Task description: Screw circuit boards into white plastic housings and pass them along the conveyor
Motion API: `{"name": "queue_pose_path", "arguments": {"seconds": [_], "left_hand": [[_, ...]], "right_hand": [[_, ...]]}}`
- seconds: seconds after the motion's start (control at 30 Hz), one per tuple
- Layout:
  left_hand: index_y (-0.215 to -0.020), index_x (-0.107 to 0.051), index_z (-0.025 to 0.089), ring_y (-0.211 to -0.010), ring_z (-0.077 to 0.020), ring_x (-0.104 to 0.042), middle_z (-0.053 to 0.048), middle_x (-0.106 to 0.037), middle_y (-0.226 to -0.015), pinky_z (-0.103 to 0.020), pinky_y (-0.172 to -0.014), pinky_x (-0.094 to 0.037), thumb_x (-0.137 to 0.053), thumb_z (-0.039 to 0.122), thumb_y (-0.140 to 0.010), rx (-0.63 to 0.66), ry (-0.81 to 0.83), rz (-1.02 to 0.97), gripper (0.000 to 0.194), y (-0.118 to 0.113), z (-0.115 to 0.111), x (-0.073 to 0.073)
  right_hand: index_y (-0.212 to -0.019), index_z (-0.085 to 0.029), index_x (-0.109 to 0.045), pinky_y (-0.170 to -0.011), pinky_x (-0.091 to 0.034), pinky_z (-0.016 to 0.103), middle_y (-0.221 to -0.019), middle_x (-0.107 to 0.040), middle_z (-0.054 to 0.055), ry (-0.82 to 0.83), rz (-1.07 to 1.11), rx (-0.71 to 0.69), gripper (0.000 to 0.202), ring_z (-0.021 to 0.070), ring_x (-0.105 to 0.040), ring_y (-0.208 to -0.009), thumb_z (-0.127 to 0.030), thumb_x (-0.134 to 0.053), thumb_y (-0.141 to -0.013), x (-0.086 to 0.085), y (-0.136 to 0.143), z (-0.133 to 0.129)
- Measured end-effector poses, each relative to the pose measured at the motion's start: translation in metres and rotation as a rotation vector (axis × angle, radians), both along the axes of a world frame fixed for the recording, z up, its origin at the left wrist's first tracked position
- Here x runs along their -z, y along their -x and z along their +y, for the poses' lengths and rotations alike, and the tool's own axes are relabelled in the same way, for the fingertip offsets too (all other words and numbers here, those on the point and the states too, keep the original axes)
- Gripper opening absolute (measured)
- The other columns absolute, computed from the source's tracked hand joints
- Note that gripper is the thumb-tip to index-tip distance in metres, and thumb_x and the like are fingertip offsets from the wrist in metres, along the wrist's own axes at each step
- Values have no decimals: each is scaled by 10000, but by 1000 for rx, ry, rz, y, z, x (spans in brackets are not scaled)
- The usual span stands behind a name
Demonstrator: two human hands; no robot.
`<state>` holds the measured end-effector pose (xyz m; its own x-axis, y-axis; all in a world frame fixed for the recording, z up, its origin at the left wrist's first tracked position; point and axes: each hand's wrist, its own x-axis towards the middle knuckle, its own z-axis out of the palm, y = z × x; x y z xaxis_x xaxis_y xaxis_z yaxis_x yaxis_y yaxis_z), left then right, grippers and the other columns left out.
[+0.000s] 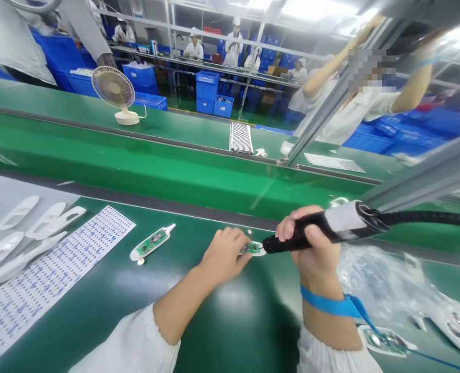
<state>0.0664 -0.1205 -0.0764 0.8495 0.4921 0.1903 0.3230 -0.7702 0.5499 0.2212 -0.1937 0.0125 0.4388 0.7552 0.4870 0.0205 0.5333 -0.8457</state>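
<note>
My right hand (pixel 320 255) is wrapped round a black electric screwdriver (pixel 303 231), which lies nearly level with its tip pointing left. The tip meets the right part of a small white casing with a green circuit board (pixel 256 248). From the left, my left hand (pixel 225 254) grips this casing against the green bench, its fingers covering the left end. Another white casing with a circuit board (pixel 152 242) lies apart to the left, a small round part beside it. A blue wrist strap (pixel 327 303) circles my right wrist.
A printed label sheet (pixel 59 280) and several white casing shells (pixel 18 212) lie at left. Clear plastic bags (pixel 381 280) and another circuit-board casing (pixel 387 342) are at right. Beyond the green conveyor belt (pixel 137 168) stands a fan (pixel 113 88). A slanted metal post (pixel 323 103) rises near a co-worker.
</note>
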Motion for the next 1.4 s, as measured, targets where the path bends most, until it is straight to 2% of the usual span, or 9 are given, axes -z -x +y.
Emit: {"name": "queue_pose_path", "arguments": {"seconds": [0.27, 0.47, 0.6, 0.8, 1.17, 1.4], "left_hand": [[-1101, -605, 202, -978, -229, -517, -31, -636, -1094, -369, -797, -366, -624, 281, -938, 5, 1, 6, 182, 0, -1, -1], [-1106, -587, 191, -1007, -241, -517, -50, -620, -1126, -376, -813, -391, -619, 267, -946, 10, 14, 39, 180, -1, 0, -2], [-1096, -580, 202, -1016, -246, -523, -54, -617, -1122, -376, -824, -399, -625, 255, -942, 13, 25, 46, 169, -1, 0, -2], [-1095, -574, 200, -1021, -250, -527, -55, -615, -1130, -383, -832, -411, -631, 251, -939, 12, 33, 57, 174, -2, 0, -2], [-1088, -577, 185, -1031, -255, -529, -62, -613, -1139, -394, -831, -429, -631, 249, -942, 3, 38, 88, 168, -3, -1, -3], [-1092, -570, 199, -1017, -246, -537, -54, -609, -1114, -385, -823, -425, -596, 251, -960, 5, 38, 55, 144, -2, -1, -1]], "right_hand": [[-878, -208, -654, -492, -441, 286, -571, -577, -14, -3, 10, -6, 190, 158, -539, -491, -385, -708, -834, 7, -2, 1], [-1011, -214, -606, -659, -529, 342, -702, -660, -6, 93, -37, 219, 334, 188, -642, -628, -363, -799, -784, 15, 3, 7], [-926, -208, -584, -592, -525, 331, -613, -613, -35, 168, -14, 342, 312, 181, -615, -533, -333, -822, -767, 16, 10, 11], [-809, -212, -563, -526, -475, 302, -569, -550, -54, 180, -48, 264, 218, 152, -547, -490, -271, -772, -811, 12, 12, 10], [-797, -217, -559, -565, -465, 321, -599, -554, -51, 195, -51, 189, 168, 156, -551, -519, -203, -724, -825, 13, 9, 9], [-789, -218, -551, -570, -467, 310, -600, -557, -53, 200, -17, 171, 173, 149, -549, -524, -215, -722, -815, 14, 7, 9]]}}
